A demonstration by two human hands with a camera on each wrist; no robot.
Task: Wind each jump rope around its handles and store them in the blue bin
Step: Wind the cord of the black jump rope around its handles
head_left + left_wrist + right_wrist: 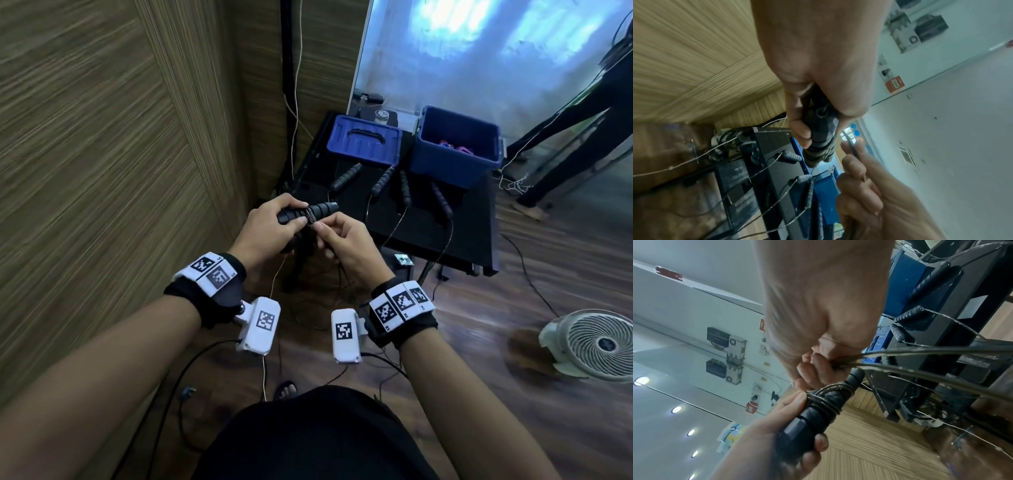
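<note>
Ribbed black foam handles [310, 213] sit gripped in the left hand [265, 226] while the right hand [346, 240] pinches thin glossy cord [920, 353].

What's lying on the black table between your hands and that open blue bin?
In the head view, four black jump rope handles lie on the black table between the hands and the blue bin, their thin cords trailing off its front edge.

The blue bin's [455, 150] contents are too small to identify. The left hand [270, 222] hides much of the held handles [308, 212].
</note>
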